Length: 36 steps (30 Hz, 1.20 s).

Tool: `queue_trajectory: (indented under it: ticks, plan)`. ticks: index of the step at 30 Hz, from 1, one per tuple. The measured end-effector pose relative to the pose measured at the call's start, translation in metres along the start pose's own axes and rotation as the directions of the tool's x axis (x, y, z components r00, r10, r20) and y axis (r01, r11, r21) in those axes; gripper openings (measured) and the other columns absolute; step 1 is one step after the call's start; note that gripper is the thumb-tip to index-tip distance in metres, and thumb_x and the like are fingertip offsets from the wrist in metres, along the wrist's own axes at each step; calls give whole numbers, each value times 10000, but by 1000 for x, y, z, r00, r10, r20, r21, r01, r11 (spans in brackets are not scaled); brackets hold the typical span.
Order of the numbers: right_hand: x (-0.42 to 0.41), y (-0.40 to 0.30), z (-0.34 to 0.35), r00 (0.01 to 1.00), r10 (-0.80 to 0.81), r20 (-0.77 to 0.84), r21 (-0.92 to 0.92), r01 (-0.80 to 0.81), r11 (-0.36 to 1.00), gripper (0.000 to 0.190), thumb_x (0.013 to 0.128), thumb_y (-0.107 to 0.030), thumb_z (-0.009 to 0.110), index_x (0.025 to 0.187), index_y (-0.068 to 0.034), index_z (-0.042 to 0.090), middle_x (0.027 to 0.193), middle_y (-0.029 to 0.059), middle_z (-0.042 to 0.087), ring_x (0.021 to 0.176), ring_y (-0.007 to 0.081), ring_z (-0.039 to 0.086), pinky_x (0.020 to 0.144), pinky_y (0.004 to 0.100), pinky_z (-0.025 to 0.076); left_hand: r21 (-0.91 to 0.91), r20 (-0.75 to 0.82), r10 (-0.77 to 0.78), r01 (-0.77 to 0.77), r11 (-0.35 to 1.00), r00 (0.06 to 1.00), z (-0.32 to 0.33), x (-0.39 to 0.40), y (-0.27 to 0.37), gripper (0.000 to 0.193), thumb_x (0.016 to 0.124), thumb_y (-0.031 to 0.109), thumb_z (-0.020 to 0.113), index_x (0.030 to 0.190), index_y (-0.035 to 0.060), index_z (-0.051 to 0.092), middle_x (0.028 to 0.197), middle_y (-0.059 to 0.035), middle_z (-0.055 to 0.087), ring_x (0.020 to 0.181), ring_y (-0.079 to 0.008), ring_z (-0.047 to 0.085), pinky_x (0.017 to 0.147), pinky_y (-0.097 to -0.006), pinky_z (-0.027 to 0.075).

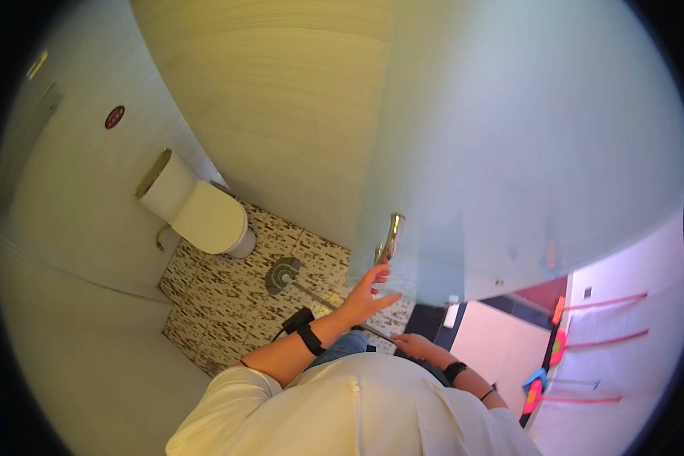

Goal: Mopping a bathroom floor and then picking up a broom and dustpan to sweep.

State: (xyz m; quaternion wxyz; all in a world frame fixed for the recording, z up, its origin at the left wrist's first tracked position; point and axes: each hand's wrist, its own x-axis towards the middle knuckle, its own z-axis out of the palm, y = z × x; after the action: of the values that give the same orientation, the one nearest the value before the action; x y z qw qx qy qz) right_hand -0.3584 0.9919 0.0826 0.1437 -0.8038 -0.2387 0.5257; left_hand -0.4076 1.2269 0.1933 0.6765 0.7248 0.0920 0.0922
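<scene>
My right hand [416, 345] grips the grey pole [319, 300] of a long-handled floor-cleaning tool. Its grey-green head [283, 276] rests on the tiled floor, and I cannot tell whether it is a mop or a brush. My left hand [369, 293] has its thumb and fingers apart, just below the shiny metal handle [395, 231] of a frosted glass door [490, 142]. Its fingertips overlap the handle's lower end, but whether they touch is unclear. Part of the pole passes behind my left forearm.
A white toilet [211, 219] with its lid down stands ahead on the left, on brown-and-white mosaic tiles [228, 290]. Pale walls [279, 114] close in this small room. Beyond the door, several pink-handled tools [558, 346] lean along a white wall [610, 365].
</scene>
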Motion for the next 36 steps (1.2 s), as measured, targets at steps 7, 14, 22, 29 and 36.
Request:
queue_trajectory:
  ticks: [7,14,22,29,36]
  plan:
    - [-21,93,-67,996,67,57,92,-72,993,374,900,-429,498,1263,-341,521,626,-5,507,495,95,434,417,251,368,-120,-27,-175,171,978,984,28,43,0,297,882,316,587,951,31,636,862,-13,625,823,-101,558,756,-242,431]
    - [-38,161,-129,978,173,117,117,-187,975,375,888,-418,522,1228,-266,570,738,28,604,590,130,532,505,273,445,148,28,-182,176,973,983,2,34,2,328,881,371,572,842,64,680,769,-43,640,702,-106,555,643,-235,433]
    - [-3,110,-157,995,-2,96,-65,9,998,418,870,-368,560,1229,-154,561,1066,121,644,990,203,602,872,323,439,316,-646,170,58,947,744,26,33,36,289,801,300,660,915,46,580,780,-74,584,705,-202,571,623,-307,451]
    - [18,120,-180,968,-178,179,-200,213,956,420,872,-365,559,1237,-158,554,1027,119,650,943,200,608,831,324,453,181,-765,24,179,967,644,61,59,33,285,835,298,612,921,42,522,759,-104,573,682,-258,567,605,-358,429]
    - [17,182,-220,942,-219,256,-227,278,933,422,874,-363,558,1245,-161,547,988,116,657,897,197,614,791,325,466,131,-880,59,123,984,472,75,74,16,285,863,308,575,924,40,500,740,-106,567,659,-240,552,596,-354,427]
